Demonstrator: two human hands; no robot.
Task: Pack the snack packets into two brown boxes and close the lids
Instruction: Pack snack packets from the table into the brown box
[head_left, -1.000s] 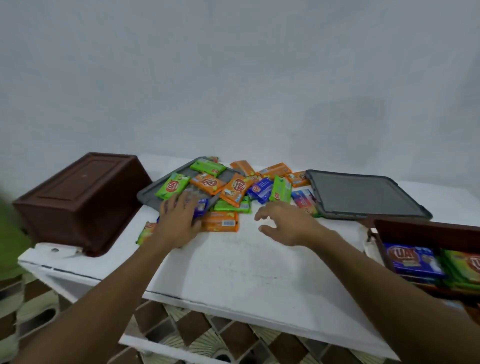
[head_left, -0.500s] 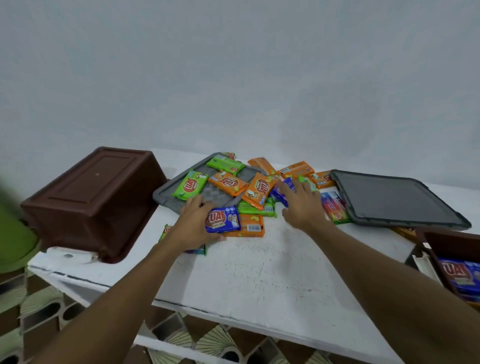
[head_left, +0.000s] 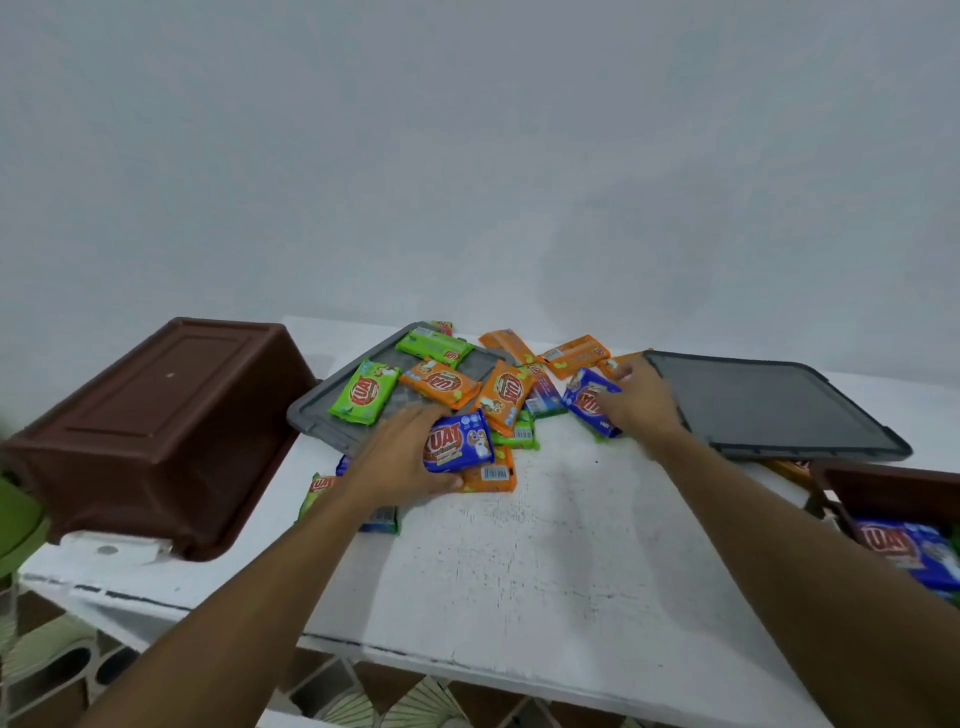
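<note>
White-painted and scuffed, the desk (head_left: 519, 571) carries everything. Largest on it is the upturned brown box (head_left: 156, 431) at the left, bottom up and close to the near-left edge, so nothing can go into it until it is turned over. Next comes the dark lid (head_left: 769, 405) lying flat at the right. Then comes the grey lid (head_left: 332, 421), with some of the snack packets (head_left: 504, 395) heaped across it and the rest spilled onto the desk between the two lids. The open brown box (head_left: 893, 488) shows only at the right edge, with packed blue packets (head_left: 904, 551) inside.

The left hand (head_left: 400, 462) has its grip clamped on a blue packet (head_left: 457, 441), thumb beneath and fingers over the top. The right hand (head_left: 639, 400) lies over a second blue packet (head_left: 587, 400) just beside the dark lid. Its fingers are blurred, so I cannot tell whether its grip has closed.

I judge three risks. Slick wrappers may slide out of a shallow pinch. A passing forearm may sweep the loose packets under the left wrist toward the edge. A knock may shove the upturned box off its corner.
</note>
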